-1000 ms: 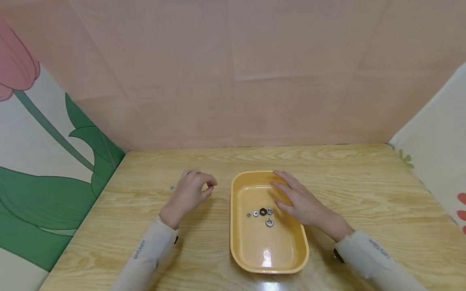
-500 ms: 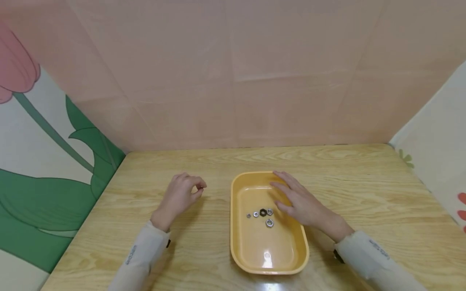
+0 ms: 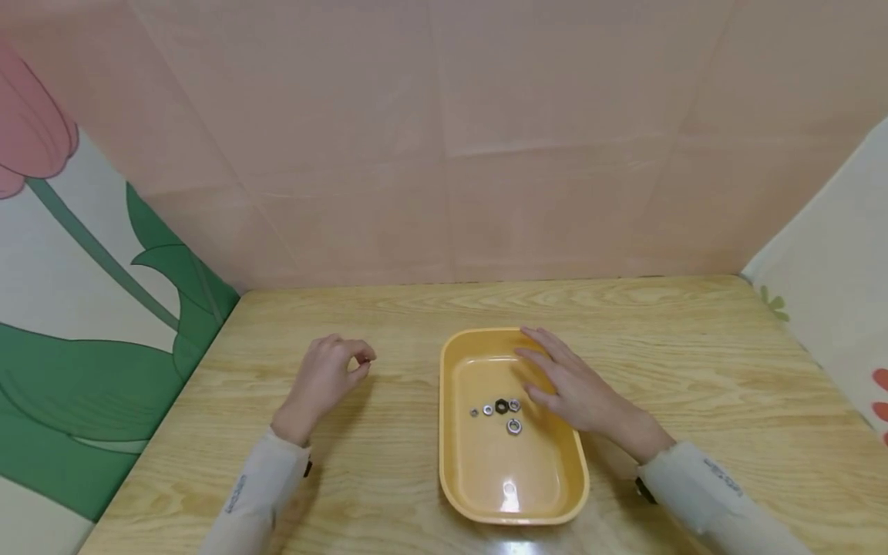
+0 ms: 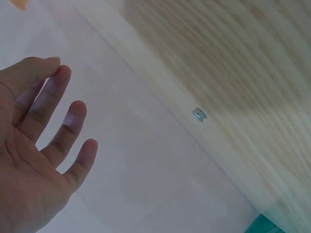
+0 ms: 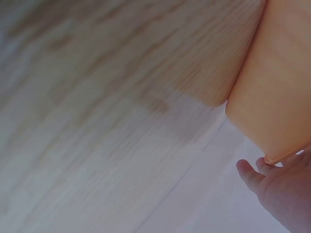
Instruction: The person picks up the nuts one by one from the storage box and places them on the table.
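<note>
Thumb and index fingertips of my left hand pinch together over the table, left of the tray, and a tiny dark thing shows between them in the head view. The left wrist view shows the other fingers spread; whatever is pinched is hidden there. A small metal nut lies on the table near that hand. My right hand rests with loosely extended fingers at the right side of the yellow tray, fingertips at its rim. Inside lie several silver nuts and a black nut.
The wooden tabletop meets a pink covered wall at the back. A panel with a printed flower stands on the left, and a white printed sheet on the right.
My left hand has moved left and slightly nearer, still pinched, and now covers the loose nut in the head view. The right hand, tray and nuts inside stay as they were.
</note>
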{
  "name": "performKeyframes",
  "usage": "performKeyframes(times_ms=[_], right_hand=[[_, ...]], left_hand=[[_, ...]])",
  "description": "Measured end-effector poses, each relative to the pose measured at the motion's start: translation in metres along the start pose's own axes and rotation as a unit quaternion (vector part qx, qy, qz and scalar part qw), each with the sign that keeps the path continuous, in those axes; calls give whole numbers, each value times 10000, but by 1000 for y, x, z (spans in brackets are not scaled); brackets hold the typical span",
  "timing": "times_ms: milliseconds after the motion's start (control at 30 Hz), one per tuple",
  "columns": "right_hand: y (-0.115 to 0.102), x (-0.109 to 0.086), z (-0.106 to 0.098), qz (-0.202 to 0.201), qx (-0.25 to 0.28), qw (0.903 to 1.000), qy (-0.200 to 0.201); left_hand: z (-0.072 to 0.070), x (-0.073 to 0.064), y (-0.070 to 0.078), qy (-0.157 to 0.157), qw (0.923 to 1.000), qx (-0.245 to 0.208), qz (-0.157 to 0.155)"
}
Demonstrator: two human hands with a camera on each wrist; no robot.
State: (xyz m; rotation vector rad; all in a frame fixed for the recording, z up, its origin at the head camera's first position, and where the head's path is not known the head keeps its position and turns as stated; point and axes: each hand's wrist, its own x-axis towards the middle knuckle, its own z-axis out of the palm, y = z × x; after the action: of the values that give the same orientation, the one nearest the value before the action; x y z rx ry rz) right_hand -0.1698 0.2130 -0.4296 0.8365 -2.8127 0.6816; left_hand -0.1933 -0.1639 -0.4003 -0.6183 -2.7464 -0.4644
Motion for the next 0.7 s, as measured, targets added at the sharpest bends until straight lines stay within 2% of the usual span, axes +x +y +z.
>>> performKeyframes(times_ms=[167, 367, 567, 700], right_hand=[[0, 0, 0, 21, 25, 10000, -34], [0, 1, -1, 26, 41, 10000, -47], [1, 1, 0, 37, 42, 10000, -57], [2, 1, 1, 37, 40, 10000, -59]], left_hand=[[0, -3, -5, -45, 9999, 41, -84], [2, -9, -11, -321, 9990, 149, -278], [2, -12, -17, -263, 9990, 209, -294], [1, -15, -22, -362, 9983, 244, -396]])
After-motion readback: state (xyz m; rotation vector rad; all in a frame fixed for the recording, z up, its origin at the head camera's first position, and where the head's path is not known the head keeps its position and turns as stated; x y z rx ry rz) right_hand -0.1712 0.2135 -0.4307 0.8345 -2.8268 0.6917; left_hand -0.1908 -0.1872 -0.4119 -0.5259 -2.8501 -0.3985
